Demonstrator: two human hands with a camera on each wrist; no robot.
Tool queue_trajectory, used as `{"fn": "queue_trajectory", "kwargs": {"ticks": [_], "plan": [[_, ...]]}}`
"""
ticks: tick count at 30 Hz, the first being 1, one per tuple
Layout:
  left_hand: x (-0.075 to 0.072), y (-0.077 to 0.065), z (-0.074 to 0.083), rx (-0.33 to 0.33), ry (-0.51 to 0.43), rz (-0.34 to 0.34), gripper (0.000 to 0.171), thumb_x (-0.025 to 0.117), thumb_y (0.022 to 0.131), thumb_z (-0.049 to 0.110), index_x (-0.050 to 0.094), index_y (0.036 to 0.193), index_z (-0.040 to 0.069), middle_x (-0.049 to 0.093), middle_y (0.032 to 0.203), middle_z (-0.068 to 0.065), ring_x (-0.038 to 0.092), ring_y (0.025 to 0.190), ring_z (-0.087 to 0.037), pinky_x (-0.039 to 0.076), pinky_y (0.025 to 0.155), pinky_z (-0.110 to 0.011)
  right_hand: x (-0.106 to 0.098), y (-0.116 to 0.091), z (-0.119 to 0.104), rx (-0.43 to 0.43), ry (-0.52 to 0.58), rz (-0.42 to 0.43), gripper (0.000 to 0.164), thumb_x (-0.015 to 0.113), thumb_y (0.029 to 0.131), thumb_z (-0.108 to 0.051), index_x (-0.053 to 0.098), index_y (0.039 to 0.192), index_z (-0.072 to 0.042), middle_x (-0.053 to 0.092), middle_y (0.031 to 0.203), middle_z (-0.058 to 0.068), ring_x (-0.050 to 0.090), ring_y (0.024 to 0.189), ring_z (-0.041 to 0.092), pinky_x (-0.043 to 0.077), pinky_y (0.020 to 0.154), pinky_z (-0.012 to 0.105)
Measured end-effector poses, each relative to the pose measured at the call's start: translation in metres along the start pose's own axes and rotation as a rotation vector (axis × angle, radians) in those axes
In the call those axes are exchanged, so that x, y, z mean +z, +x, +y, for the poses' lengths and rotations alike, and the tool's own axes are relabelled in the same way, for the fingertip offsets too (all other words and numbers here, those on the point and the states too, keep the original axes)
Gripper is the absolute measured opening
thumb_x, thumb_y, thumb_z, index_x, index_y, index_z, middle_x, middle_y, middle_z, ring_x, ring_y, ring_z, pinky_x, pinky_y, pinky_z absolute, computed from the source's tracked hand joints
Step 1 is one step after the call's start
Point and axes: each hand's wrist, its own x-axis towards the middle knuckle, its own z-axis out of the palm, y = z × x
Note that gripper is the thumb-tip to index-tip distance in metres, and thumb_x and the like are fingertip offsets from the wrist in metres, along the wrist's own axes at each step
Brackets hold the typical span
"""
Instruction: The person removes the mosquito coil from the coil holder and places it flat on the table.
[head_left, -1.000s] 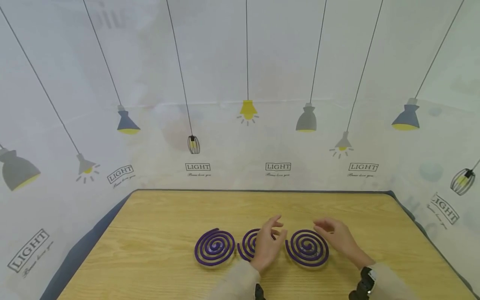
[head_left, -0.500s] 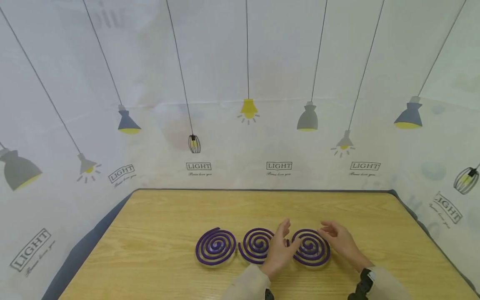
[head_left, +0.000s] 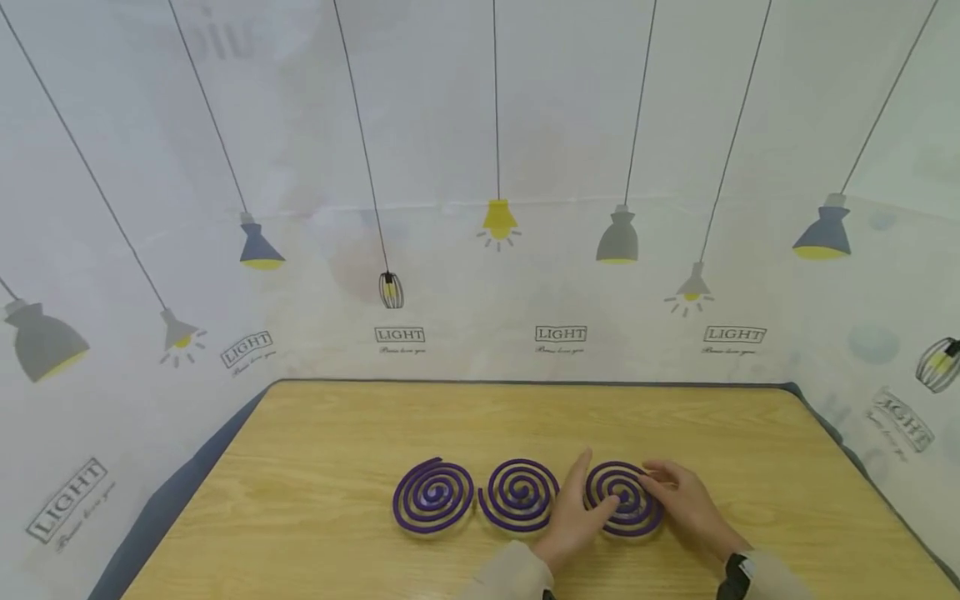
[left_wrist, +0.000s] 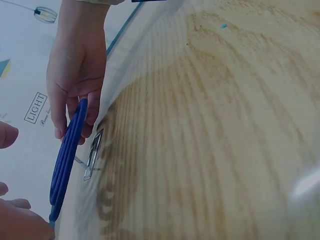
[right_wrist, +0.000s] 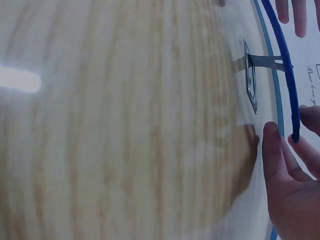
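Three dark purple mosquito coils lie in a row, a left coil (head_left: 433, 495), a middle coil (head_left: 522, 492) and a right coil (head_left: 628, 493). My right hand (head_left: 688, 504) pinches the right coil's outer edge, thumb on one face and fingers on the other, as the right wrist view shows. At that coil's left side is my left hand (head_left: 573, 518), fingers extended and thumb over the spiral. Under the coil, a thin metal stand (right_wrist: 251, 79) holds it above the table. In the left wrist view the coil (left_wrist: 67, 155) appears edge-on between both hands.
A light wood table (head_left: 337, 433) carries the coils. Behind and beside it hangs a pale backdrop (head_left: 450, 108) printed with lamps. A small blue speck (left_wrist: 224, 25) lies on the wood in the left wrist view.
My left hand has moved right, from over the middle coil to the right coil's left side, uncovering the middle coil. My right hand has come slightly nearer, onto the right coil's edge.
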Motion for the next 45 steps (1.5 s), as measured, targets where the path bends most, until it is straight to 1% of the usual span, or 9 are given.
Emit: {"fn": "queue_trajectory", "kwargs": {"ticks": [4,10,17,25,30,33,37,42,45], "plan": [[0.007,0.000,-0.003,-0.001,-0.008,0.020,0.066,0.059,0.083,0.023,0.026,0.139,0.010,0.024,0.143,-0.010,0.021,0.130,-0.028,0.018,0.104,-0.045,0.000,-0.002,0.002,-0.011,-0.015,0.025,0.039,0.057,0.087,-0.017,0.051,0.113,0.010,0.058,0.102,0.027,0.058,0.091,0.033,0.050,0.074,0.032],[0.008,0.000,-0.004,-0.037,-0.045,0.050,0.063,0.059,0.083,0.023,0.028,0.138,0.013,0.028,0.141,-0.006,0.025,0.128,-0.025,0.021,0.104,-0.043,0.002,0.000,0.003,-0.011,-0.004,0.040,0.034,0.057,0.086,-0.016,0.054,0.110,0.008,0.061,0.097,0.022,0.060,0.086,0.026,0.048,0.068,0.021],[0.009,-0.002,-0.006,-0.061,-0.123,0.099,0.061,0.061,0.082,0.021,0.033,0.135,0.012,0.032,0.138,-0.013,0.028,0.125,-0.032,0.022,0.102,-0.048,0.002,-0.002,0.001,0.020,-0.009,0.022,0.033,0.057,0.086,-0.017,0.055,0.109,0.006,0.063,0.088,0.014,0.059,0.076,0.018,0.048,0.064,0.022],[0.013,0.002,-0.009,-0.096,-0.219,0.159,0.062,0.062,0.080,0.016,0.033,0.134,0.009,0.035,0.133,-0.019,0.032,0.122,-0.035,0.025,0.100,-0.050,0.001,-0.001,0.003,0.030,-0.036,0.024,0.032,0.059,0.085,-0.018,0.056,0.107,0.005,0.063,0.086,0.011,0.059,0.075,0.017,0.047,0.064,0.021],[0.013,0.001,-0.011,-0.078,-0.222,0.180,0.064,0.063,0.079,0.010,0.032,0.134,0.004,0.041,0.125,-0.019,0.039,0.116,-0.034,0.030,0.098,-0.046,0.001,-0.001,0.002,0.027,-0.058,0.026,0.032,0.060,0.085,-0.019,0.056,0.106,0.005,0.063,0.086,0.011,0.059,0.074,0.017,0.047,0.064,0.023],[0.015,0.001,-0.012,-0.081,-0.217,0.194,0.062,0.063,0.078,0.008,0.034,0.132,0.004,0.040,0.127,-0.019,0.038,0.117,-0.033,0.029,0.099,-0.046,0.002,-0.001,0.001,0.029,-0.053,0.024,0.032,0.060,0.085,-0.018,0.056,0.106,0.005,0.063,0.084,0.011,0.059,0.073,0.017,0.047,0.064,0.024],[0.018,0.003,-0.013,-0.098,-0.229,0.191,0.059,0.063,0.078,0.008,0.036,0.130,0.003,0.046,0.120,-0.014,0.044,0.112,-0.029,0.032,0.097,-0.043,0.003,0.000,0.003,0.032,-0.043,0.031,0.030,0.060,0.084,-0.015,0.056,0.106,0.006,0.063,0.083,0.010,0.058,0.072,0.017,0.047,0.062,0.023],[0.020,0.005,-0.012,-0.122,-0.233,0.204,0.056,0.062,0.077,0.006,0.038,0.127,0.001,0.051,0.108,-0.008,0.051,0.099,-0.023,0.042,0.087,-0.039,0.003,0.000,0.003,0.024,-0.051,0.040,0.032,0.060,0.084,-0.017,0.056,0.106,0.005,0.063,0.082,0.009,0.058,0.071,0.015,0.046,0.061,0.022],[0.018,0.006,-0.010,-0.145,-0.198,0.214,0.052,0.062,0.077,0.005,0.041,0.125,0.002,0.051,0.107,-0.007,0.051,0.099,-0.023,0.043,0.086,-0.039,0.004,0.001,0.006,-0.023,-0.015,0.044,0.033,0.061,0.083,-0.019,0.057,0.103,0.007,0.063,0.079,0.009,0.058,0.068,0.014,0.047,0.059,0.023]]}}
